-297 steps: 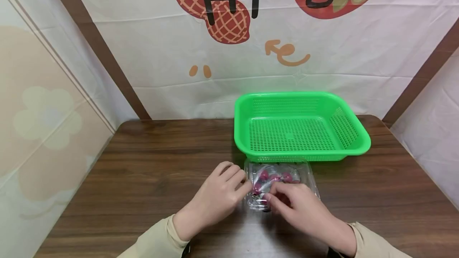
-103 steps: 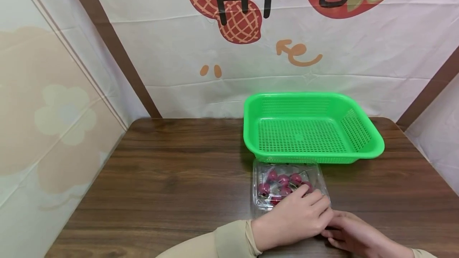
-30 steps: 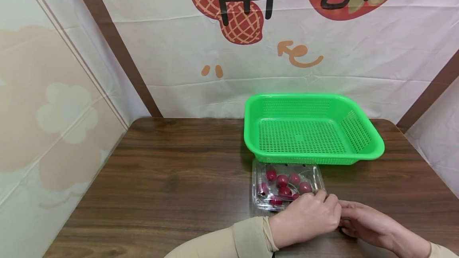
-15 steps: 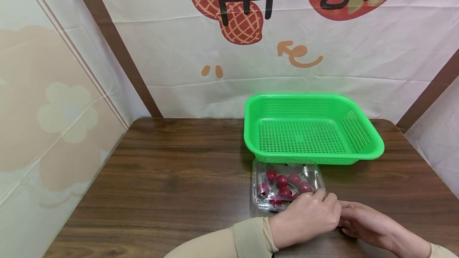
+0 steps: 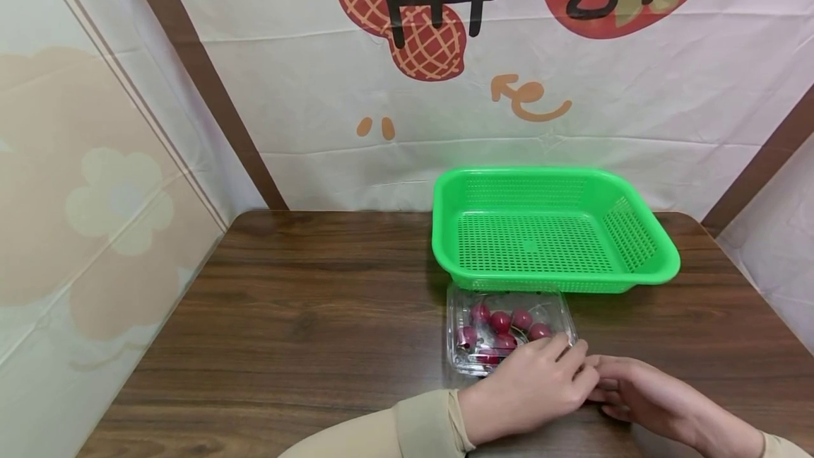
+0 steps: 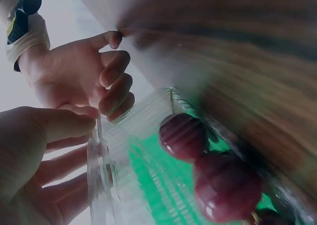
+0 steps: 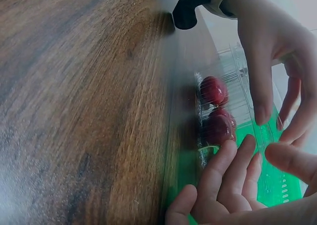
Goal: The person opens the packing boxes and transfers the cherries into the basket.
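A clear plastic clamshell box (image 5: 461, 302) holding several red cherries (image 5: 500, 321) sits on the table, its lid down over them. At its near right corner, my left hand (image 5: 531, 387) reaches across from the front and grips the lid's edge, thumb on one side and fingers on the other in the left wrist view. My right hand (image 5: 655, 398) is at the same corner from the right, fingertips close to the left hand's. In the left wrist view the right hand (image 6: 79, 76) pinches the box edge between thumb and curled fingers. The left hand hides that corner in the head view.
Right behind the box stands a green plastic basket (image 5: 445, 260) with a perforated bottom. The brown wooden table (image 5: 286, 316) extends to the left. A printed white cloth (image 5: 305, 104) hangs behind it.
Since the oldest frame, my left hand has crossed from the box's left side to its near right corner, and my right hand has moved to the right. Lately the left hand shifted slightly left.
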`<act>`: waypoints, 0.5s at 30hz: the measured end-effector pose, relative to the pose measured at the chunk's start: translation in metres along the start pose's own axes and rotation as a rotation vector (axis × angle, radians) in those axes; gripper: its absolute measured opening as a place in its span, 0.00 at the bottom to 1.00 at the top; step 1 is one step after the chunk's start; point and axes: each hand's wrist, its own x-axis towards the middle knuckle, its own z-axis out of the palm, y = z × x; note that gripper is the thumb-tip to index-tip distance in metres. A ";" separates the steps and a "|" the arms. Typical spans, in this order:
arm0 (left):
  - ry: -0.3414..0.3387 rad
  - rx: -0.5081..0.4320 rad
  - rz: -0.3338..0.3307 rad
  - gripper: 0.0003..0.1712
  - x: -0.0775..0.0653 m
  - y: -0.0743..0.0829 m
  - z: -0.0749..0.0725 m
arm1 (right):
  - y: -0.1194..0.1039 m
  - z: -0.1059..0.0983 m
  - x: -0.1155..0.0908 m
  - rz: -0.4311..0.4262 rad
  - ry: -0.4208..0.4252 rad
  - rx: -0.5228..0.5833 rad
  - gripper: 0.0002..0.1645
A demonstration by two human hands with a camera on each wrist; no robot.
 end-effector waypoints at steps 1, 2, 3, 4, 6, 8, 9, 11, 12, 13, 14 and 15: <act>-0.007 0.003 0.013 0.24 -0.001 -0.002 -0.001 | 0.000 0.000 0.000 0.000 -0.001 0.003 0.21; -0.012 -0.003 0.018 0.25 -0.003 -0.004 -0.003 | 0.000 0.000 0.000 -0.002 -0.004 0.005 0.21; -0.012 0.000 0.029 0.25 -0.004 -0.006 -0.005 | 0.001 0.000 0.001 -0.004 -0.005 0.006 0.21; -0.007 0.003 0.037 0.24 -0.005 -0.009 -0.009 | 0.001 0.000 0.001 -0.007 -0.003 0.005 0.21; -0.001 -0.001 0.039 0.24 -0.007 -0.013 -0.013 | 0.002 -0.001 0.001 -0.011 0.001 0.019 0.20; -0.003 -0.023 0.028 0.24 -0.011 -0.015 -0.013 | 0.002 -0.001 0.000 -0.015 -0.012 0.066 0.18; -0.004 -0.026 0.027 0.24 -0.012 -0.016 -0.013 | 0.002 -0.001 0.000 -0.021 -0.026 0.098 0.17; -0.020 -0.040 0.020 0.25 -0.016 -0.018 -0.012 | 0.001 0.000 -0.001 -0.038 -0.064 0.177 0.16; -0.027 -0.050 0.015 0.25 -0.018 -0.019 -0.012 | 0.001 0.000 -0.001 -0.045 -0.081 0.214 0.16; -0.024 -0.038 0.027 0.24 -0.018 -0.022 -0.015 | 0.000 0.001 -0.001 -0.050 -0.098 0.248 0.16; -0.022 -0.038 0.030 0.22 -0.019 -0.025 -0.019 | -0.001 0.002 -0.001 -0.058 -0.107 0.270 0.16; -0.012 -0.043 0.023 0.21 -0.019 -0.027 -0.022 | -0.001 0.003 0.000 -0.064 -0.115 0.288 0.16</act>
